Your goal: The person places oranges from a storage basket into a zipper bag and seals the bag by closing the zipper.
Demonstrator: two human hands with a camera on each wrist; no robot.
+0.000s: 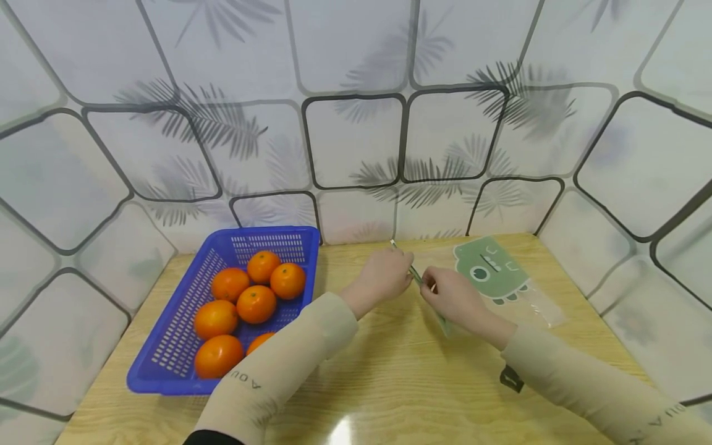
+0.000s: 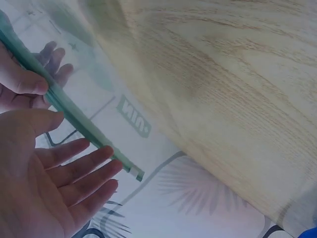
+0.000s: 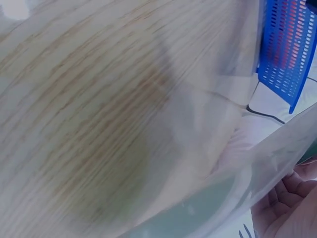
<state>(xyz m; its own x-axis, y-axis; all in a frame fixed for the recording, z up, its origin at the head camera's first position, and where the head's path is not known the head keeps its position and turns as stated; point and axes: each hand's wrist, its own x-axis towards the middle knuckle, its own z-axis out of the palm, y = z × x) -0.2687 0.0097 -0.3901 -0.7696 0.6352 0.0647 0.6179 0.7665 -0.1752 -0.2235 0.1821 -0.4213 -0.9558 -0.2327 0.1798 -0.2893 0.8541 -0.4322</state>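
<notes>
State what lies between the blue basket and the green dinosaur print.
In the head view, from basket to print: bare wooden table, left hand, green strip, right hand.

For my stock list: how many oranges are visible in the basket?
7: three oranges along the left, two at the back right, one in the middle, one partly behind the left sleeve; more may be hidden.

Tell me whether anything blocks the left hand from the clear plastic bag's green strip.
Nothing visible: in the left wrist view, the fingertips of the left hand are right at the green strip, while the right hand pinches it farther along.
</notes>
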